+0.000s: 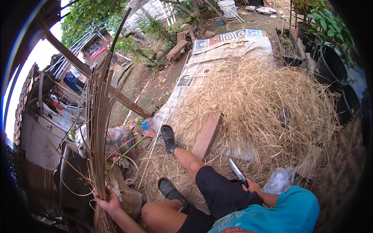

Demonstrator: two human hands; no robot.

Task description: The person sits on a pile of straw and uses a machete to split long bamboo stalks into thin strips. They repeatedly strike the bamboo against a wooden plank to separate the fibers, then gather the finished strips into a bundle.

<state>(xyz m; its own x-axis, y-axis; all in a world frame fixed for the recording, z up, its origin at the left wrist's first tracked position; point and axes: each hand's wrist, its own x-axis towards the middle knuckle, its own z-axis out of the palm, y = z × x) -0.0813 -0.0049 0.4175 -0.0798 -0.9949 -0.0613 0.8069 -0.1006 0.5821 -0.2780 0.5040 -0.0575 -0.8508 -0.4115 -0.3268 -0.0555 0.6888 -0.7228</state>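
Our left hand point(107, 202) is gripping upright bamboo strips point(99, 128), fingers closed around their lower ends. Our right hand point(252, 186) is clenching a knife point(236, 170), blade pointing up, beside the straw pile point(256, 105).

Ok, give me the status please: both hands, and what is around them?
Left hand grips bundle of bamboo strips, upright. Right hand holds knife, blade up. Shavings pile ahead, wooden plank by the feet.
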